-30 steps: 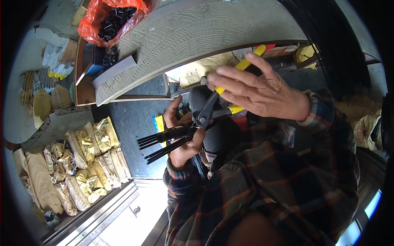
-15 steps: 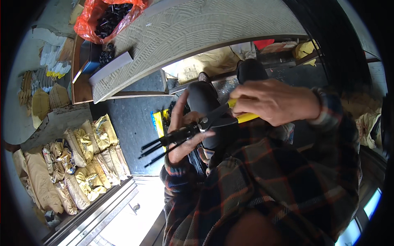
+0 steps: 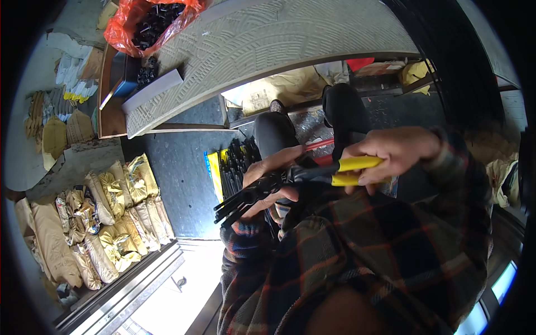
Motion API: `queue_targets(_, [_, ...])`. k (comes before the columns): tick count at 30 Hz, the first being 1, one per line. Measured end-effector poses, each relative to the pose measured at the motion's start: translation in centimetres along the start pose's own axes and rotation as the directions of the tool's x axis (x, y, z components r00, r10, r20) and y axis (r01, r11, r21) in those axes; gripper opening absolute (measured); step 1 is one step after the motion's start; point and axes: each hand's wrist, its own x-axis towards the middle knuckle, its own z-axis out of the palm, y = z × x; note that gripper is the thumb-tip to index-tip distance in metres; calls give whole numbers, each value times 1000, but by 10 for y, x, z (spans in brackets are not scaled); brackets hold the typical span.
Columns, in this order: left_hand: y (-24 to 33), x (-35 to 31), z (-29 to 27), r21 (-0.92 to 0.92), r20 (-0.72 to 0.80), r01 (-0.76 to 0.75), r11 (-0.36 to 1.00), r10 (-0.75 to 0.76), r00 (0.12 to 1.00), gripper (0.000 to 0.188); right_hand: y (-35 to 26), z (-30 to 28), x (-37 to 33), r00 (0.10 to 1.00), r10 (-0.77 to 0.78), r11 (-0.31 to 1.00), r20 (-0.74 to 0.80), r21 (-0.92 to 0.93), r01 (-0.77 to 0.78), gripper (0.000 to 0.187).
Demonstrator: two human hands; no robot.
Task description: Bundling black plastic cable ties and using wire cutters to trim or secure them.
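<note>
My left hand [image 3: 271, 163] is wrapped round a bundle of thin black rods [image 3: 245, 196], whose free ends point to the lower left. My right hand [image 3: 399, 152] grips pliers with yellow handles [image 3: 358, 163]. Their dark jaws reach the bundle's end at my left fingers; blur and fingers hide the exact contact. Both hands are above my lap. Just beyond the pliers, between my knees, shows a slim red thing [image 3: 319, 144], partly covered.
Many black rods [image 3: 237, 162] stand in a yellow-and-blue bag left of my knee. Ahead is a patterned worktop [image 3: 268, 39] with a red plastic bag [image 3: 120, 30] of small black parts. Brown paper-wrapped packs [image 3: 53, 234] lie at left.
My right hand has moved right and slightly down with the pliers, which are now nearly level. The rods have shifted right, and my left fingers have closed more around them. The red thing has come into sight.
</note>
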Motion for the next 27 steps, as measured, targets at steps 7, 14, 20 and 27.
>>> queue_targets(7, [-16,-2,3,-12,-171,-125,992,121,978,69,-17,0,3,956,-199,839,-217,-542,52,44])
queue_targets(14, [-18,-5,8,-1,-297,-87,996,82,951,66,-12,1,22,877,-324,539,-355,-831,-138,20])
queue_targets(20, [-19,-3,3,60,-320,-79,995,94,943,61,-13,-7,35,834,-423,383,-355,-904,-191,17])
queue_targets(27, [-22,-1,1,-34,-378,-97,995,77,922,70,1,22,39,821,-349,555,-451,-806,-207,25])
